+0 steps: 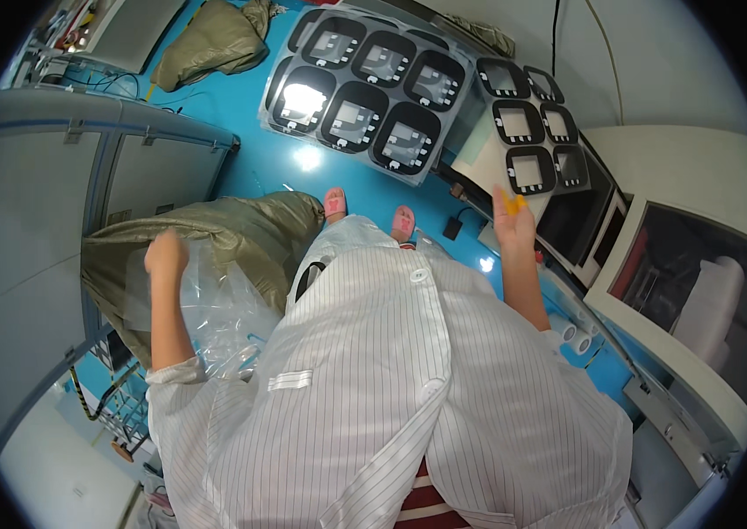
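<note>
My left hand [167, 255] is closed at the left, over the mouth of a large olive-green bag [254, 231]. Clear plastic film [223, 304] hangs by that hand and lies bunched in the bag's opening; the hand seems to grip an edge of it. On the right, my right hand [516, 222] is raised with yellow finger covers on some fingertips. Its fingers are partly stretched and apart, and nothing shows in them. Just beyond it, several black-bordered panels with clear windows [529, 171] lie in two columns on a pale work surface [482, 167].
Ahead stands a stack of clear trays [338, 145] holding more black-bordered panels. Grey cabinets [34, 198] line the left side. At the right is a cream machine housing [699, 167] with a dark window. Another olive bag [215, 44] lies on the blue floor [259, 167].
</note>
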Available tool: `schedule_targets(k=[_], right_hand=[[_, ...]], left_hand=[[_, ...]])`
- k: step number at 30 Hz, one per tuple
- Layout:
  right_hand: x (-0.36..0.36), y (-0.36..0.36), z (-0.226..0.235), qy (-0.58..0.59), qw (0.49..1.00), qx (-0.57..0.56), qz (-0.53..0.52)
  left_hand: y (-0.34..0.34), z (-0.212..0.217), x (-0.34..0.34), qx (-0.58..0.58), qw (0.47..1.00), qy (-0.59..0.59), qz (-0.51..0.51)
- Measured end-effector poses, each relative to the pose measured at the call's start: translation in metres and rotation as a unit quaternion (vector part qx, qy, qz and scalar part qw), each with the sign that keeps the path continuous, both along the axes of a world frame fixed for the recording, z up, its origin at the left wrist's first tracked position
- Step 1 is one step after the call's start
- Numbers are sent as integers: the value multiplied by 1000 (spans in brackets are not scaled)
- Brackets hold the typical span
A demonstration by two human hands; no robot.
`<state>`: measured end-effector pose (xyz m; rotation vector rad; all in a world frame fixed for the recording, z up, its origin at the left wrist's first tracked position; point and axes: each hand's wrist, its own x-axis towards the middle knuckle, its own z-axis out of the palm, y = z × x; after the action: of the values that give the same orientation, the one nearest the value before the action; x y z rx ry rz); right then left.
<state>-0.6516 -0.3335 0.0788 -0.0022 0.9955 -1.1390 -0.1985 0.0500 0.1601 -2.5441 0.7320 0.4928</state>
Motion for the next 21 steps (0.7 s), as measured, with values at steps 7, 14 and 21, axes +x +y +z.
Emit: schedule_targets(k=[7, 14, 21], right_hand=[[114, 66, 21, 304, 865, -109, 385], [132, 68, 11, 249, 888, -69, 379], [130, 63, 46, 6, 954, -77, 289]], left_hand=[[-227, -3, -126, -453, 810, 233, -292], [-264, -44, -180, -502, 783, 246, -271], [-287, 5, -187, -445, 809, 266, -277]])
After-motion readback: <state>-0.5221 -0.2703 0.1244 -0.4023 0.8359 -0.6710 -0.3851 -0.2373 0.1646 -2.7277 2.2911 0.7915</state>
